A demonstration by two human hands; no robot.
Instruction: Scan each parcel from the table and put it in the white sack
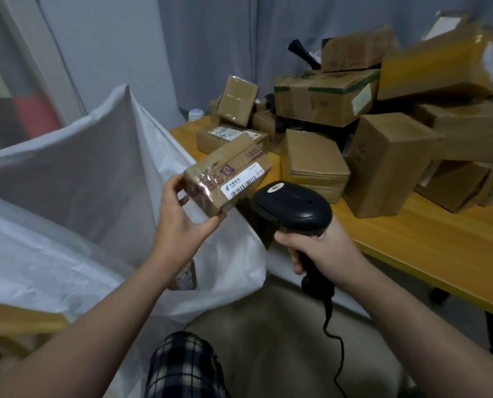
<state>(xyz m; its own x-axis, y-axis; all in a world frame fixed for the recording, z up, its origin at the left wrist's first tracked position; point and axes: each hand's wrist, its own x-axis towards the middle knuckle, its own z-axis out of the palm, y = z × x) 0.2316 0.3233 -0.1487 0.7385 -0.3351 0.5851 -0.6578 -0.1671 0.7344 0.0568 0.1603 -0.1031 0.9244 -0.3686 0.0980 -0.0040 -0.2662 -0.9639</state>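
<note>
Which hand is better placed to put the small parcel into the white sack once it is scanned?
Left. The left hand holds the parcel just above the mouth of the white sack. The right hand is busy gripping the scanner, on the side of the table.

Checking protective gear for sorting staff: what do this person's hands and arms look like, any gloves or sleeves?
The left hand and right hand are bare: no gloves, rings or watch visible. Both forearms are uncovered; no sleeve shows.
</note>
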